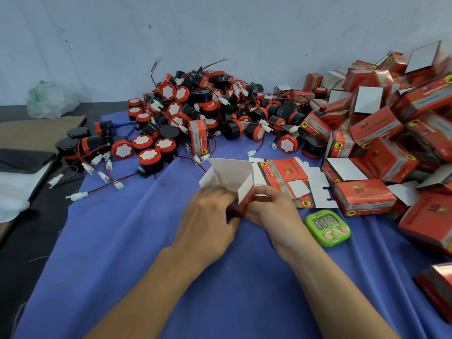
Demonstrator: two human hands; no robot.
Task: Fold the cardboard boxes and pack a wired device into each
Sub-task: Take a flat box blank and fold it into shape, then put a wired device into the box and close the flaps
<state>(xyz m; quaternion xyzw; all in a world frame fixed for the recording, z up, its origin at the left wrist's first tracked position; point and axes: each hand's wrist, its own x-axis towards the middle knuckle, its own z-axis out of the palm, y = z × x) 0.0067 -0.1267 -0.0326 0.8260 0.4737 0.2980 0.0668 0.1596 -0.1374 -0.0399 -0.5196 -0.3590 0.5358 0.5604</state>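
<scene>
A red cardboard box (232,177) with a white inside is held over the blue cloth at the centre, its flaps standing open upward. My left hand (208,216) grips its left side. My right hand (271,206) pinches its right lower edge. Flat unfolded box blanks (288,177) lie just behind and to the right. A large heap of black-and-red wired devices (195,111) with white connectors fills the middle back. One closed box (199,137) stands upright at the heap's front.
Folded red boxes (391,123) are piled along the right side. A green digital timer (327,227) sits right of my right hand. Blue cloth (122,241) covers the table. Brown cardboard (36,133) and a plastic bag (49,99) lie at the left.
</scene>
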